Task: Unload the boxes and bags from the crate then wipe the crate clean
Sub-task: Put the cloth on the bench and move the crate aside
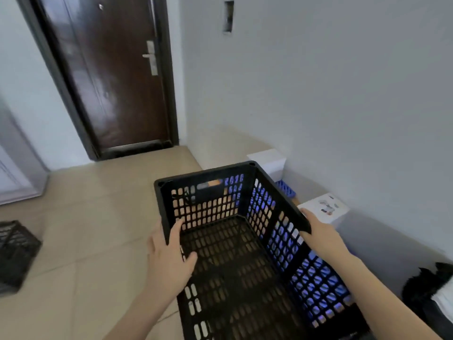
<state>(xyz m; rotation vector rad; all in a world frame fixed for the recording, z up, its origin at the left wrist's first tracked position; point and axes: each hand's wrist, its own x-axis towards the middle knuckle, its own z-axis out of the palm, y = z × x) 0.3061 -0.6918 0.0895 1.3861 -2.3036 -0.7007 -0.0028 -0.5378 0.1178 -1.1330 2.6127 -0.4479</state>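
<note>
Head view: black perforated plastic crate (208, 173) directly before me, over beige tiled floor (85, 229); cannot tell if it rests there. Inside crate, only its own slotted bottom shows. My left hand (169, 256) grips left wall, fingers curled over rim. My right hand (318, 231) clamps right rim. Outside, along grey wall: plain white cardboard box (268, 160), white box with printed pictures (326, 207), blue plastic item (285, 187) between them, also visible through crate holes. Second black slatted crate (14, 251) far left.
</note>
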